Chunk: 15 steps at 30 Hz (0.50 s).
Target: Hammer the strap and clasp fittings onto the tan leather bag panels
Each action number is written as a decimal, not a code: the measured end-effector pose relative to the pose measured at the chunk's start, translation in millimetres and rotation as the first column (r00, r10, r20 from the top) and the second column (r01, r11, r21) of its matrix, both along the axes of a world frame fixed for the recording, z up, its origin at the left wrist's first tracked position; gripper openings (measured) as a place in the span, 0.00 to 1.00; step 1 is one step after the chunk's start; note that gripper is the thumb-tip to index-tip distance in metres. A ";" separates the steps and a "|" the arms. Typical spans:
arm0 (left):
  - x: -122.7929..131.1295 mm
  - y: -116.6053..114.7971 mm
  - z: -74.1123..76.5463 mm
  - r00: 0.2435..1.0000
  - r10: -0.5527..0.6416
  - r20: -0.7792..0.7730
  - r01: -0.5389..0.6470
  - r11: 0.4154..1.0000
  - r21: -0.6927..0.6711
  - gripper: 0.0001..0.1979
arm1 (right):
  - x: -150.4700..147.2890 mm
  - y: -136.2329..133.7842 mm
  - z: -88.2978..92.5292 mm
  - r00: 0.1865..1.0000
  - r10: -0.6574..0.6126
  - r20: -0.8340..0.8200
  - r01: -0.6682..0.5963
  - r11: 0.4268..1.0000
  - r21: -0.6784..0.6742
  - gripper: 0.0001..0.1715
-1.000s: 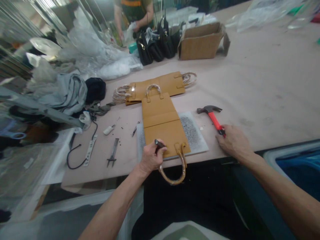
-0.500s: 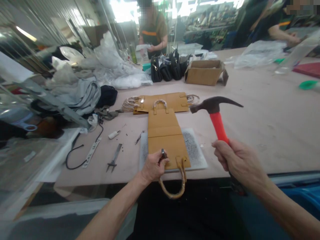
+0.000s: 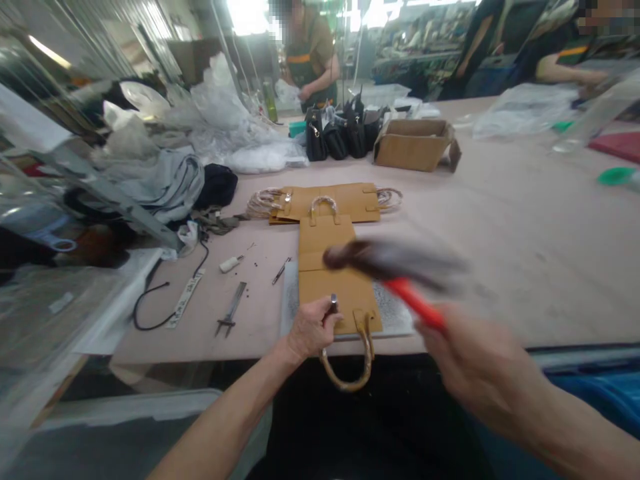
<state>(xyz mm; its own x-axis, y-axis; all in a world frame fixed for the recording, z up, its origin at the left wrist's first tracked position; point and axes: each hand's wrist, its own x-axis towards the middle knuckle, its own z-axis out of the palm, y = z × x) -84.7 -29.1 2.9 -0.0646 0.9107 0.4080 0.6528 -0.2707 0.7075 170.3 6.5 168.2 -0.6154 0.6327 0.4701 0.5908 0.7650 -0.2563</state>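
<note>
A flat tan leather bag piece [image 3: 330,267] lies on a grey speckled slab [image 3: 393,307] at the table's near edge, its looped handle [image 3: 350,363] hanging over the edge. My left hand [image 3: 310,327] is closed round a small metal punch [image 3: 333,303] that stands upright on the leather near the handle tab. My right hand [image 3: 475,363], blurred by motion, grips the red shaft of a claw hammer [image 3: 395,263]. The hammer's dark head is smeared just above and to the right of the punch.
More tan bag pieces [image 3: 325,200] are stacked behind. Pliers [image 3: 231,310], a thin tool [image 3: 281,270], a black cord [image 3: 160,293] and a small white object [image 3: 230,265] lie to the left. Black handbags [image 3: 340,137], a cardboard box [image 3: 415,143], plastic wrap and other people stand beyond.
My right hand picked the hammer off the table, raised it, and now swings it down and leftward toward the punch. My left hand has kept the punch in place.
</note>
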 end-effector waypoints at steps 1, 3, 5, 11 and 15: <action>0.1 0.3 -0.8 1.000 0.008 -0.007 -0.008 1.000 0.010 0.02 | -0.1 0.7 -2.9 0.995 0.060 0.077 -0.058 0.998 -0.031 0.16; 0.4 0.6 -1.6 1.000 0.015 -0.017 -0.015 1.000 0.025 0.02 | -0.8 2.5 -3.0 0.980 0.120 0.156 -0.109 0.991 -0.075 0.16; 0.6 0.4 -1.3 1.000 0.005 -0.021 -0.004 1.000 0.020 0.02 | -2.5 2.6 2.0 0.993 0.080 0.087 -0.075 0.996 -0.055 0.17; 0.9 -0.5 -0.4 1.000 0.002 -0.010 -0.001 1.000 0.025 0.02 | 3.6 0.1 -11.4 0.985 0.032 0.168 -0.012 0.993 -0.118 0.16; 1.1 -0.5 -1.8 1.000 -0.001 0.001 0.001 1.000 0.024 0.03 | 22.6 17.5 -33.1 0.964 -0.077 0.253 0.179 0.895 -0.408 0.20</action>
<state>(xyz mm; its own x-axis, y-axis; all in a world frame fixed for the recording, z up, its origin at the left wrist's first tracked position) -83.6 -29.7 1.1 -0.0639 0.9008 0.4296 0.6515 -0.2884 0.7017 192.9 24.0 135.1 -0.5719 0.8203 -0.0016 0.7566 0.5267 -0.3876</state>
